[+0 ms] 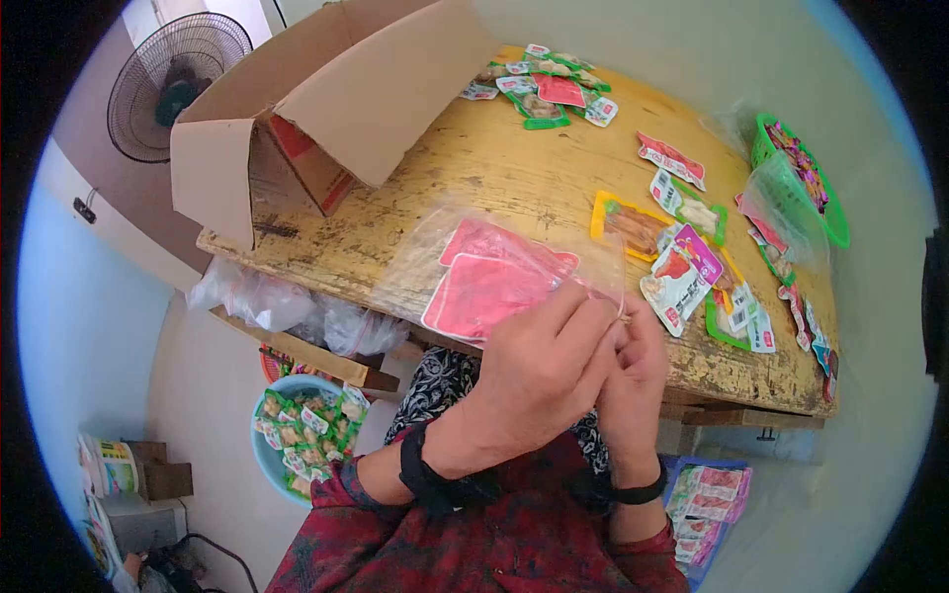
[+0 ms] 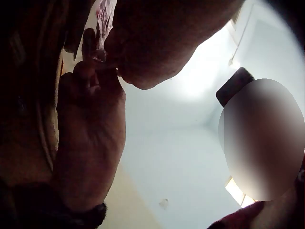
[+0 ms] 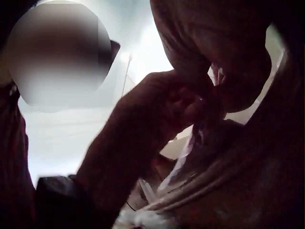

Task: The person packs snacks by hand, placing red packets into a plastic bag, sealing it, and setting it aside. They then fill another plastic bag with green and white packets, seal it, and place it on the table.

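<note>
A clear plastic bag (image 1: pixel 403 265) lies at the table's near edge with flat pink-red packets (image 1: pixel 494 294) inside. My left hand (image 1: pixel 534 364) pinches the gathered mouth of the bag from the left, fingers bent. From the right, my right hand (image 1: pixel 638 381) pinches the same twisted end, its fingertips against the left ones. The left wrist view is dark: the right hand (image 2: pixel 90 131) and a strip of plastic (image 2: pixel 105 16) show there. In the right wrist view the left hand (image 3: pixel 136 126) meets the right at the fingertips; the bag is mostly hidden.
An open cardboard box (image 1: pixel 381 94) stands at the table's back left. Snack packets (image 1: pixel 554 89) lie piled behind, others (image 1: pixel 682 277) on the right. A green basket (image 1: pixel 838 222) is at the far right. Below left sits a blue basin (image 1: pixel 265 465) of packets; plastic bags (image 1: pixel 282 301) fill the shelf.
</note>
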A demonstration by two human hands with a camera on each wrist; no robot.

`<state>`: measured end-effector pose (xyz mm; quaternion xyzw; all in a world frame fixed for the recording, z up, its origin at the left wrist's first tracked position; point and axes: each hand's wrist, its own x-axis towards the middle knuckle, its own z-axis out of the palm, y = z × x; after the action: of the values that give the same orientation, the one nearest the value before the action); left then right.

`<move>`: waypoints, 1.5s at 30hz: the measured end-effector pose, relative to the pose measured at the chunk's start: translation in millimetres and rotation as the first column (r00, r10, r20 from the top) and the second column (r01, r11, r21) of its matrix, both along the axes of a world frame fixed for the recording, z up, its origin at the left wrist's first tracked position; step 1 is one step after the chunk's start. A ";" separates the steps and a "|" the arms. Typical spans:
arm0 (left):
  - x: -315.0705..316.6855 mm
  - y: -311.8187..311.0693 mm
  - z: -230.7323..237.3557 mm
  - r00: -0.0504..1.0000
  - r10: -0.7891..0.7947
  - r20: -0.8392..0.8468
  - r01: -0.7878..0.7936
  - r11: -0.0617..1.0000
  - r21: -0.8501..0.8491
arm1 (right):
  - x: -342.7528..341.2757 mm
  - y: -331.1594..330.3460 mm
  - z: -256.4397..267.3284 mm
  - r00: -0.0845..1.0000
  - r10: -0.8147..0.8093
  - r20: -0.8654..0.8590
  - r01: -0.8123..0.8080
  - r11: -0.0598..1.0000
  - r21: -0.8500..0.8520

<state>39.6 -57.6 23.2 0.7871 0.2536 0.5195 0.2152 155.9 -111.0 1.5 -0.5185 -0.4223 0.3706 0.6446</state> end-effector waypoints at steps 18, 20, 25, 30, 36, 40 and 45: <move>-4.3 31.0 -14.6 0.999 0.044 -0.031 -0.045 0.998 -0.036 | 114.6 5.2 58.6 0.829 -0.091 0.552 0.171 0.981 -0.094; -1.2 34.2 -19.1 0.996 0.065 -0.053 -0.064 0.998 0.017 | 162.9 12.1 55.1 0.752 -0.109 0.650 0.236 0.965 -0.111; -0.9 38.2 -23.1 0.996 0.059 -0.060 -0.057 0.998 0.031 | 298.6 33.2 42.5 0.196 -0.170 0.966 0.447 0.892 0.066; -3.0 38.1 -27.6 0.997 0.052 -0.052 -0.047 0.995 0.087 | 367.6 52.4 41.5 0.115 -0.004 0.993 0.650 0.756 -0.072; -3.1 38.4 -28.0 0.996 0.058 -0.068 -0.051 0.994 0.098 | 376.9 72.3 26.0 0.109 0.140 0.984 0.640 0.748 -0.177; -2.1 36.5 -30.6 0.996 0.063 -0.063 -0.058 0.995 0.085 | 365.9 73.3 30.0 0.077 0.139 0.987 0.599 0.785 -0.157; -1.4 35.8 -32.6 0.996 0.068 -0.065 -0.061 0.993 0.101 | 348.0 79.6 33.9 0.307 0.157 0.939 0.479 0.826 -0.295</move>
<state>38.2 -21.8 -9.4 0.8056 0.2600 0.5107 0.1503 503.8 -31.4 35.4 -0.8306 -0.5376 0.0294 0.1422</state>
